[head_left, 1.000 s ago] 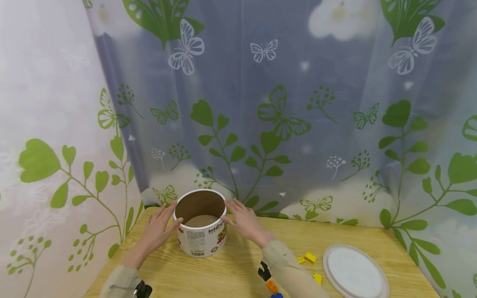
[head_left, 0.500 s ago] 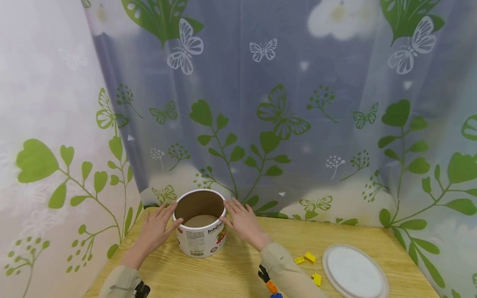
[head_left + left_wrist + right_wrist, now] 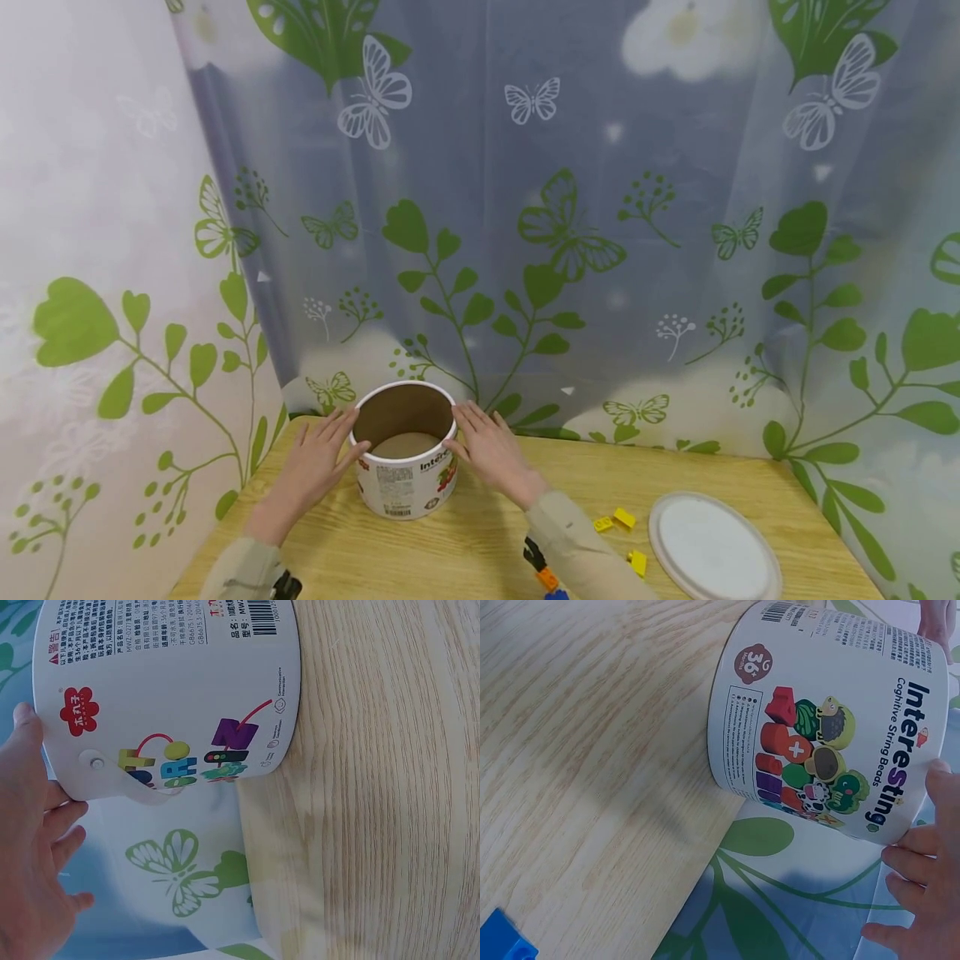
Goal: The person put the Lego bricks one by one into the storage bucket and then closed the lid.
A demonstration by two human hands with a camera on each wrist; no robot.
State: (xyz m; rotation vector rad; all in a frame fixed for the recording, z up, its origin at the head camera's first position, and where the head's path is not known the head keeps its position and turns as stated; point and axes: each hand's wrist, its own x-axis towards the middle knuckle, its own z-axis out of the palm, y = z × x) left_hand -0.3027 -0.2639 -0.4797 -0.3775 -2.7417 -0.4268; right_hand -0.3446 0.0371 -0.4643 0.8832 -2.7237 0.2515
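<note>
A white round tub with printed labels stands upright and lidless near the table's back left. Its brown inner wall and bottom show from above. My left hand touches the rim from the left, fingers extended and thumb at the near side. Opposite it, my right hand touches the rim with its fingertips, its fingers spread. Seen from the left wrist, the tub has a thin white handle on its side. Colourful bead pictures cover the tub in the right wrist view.
A round white lid lies on the wooden table at the front right. Several yellow blocks lie left of it. An orange block and a blue block are near my right sleeve. A patterned curtain hangs behind.
</note>
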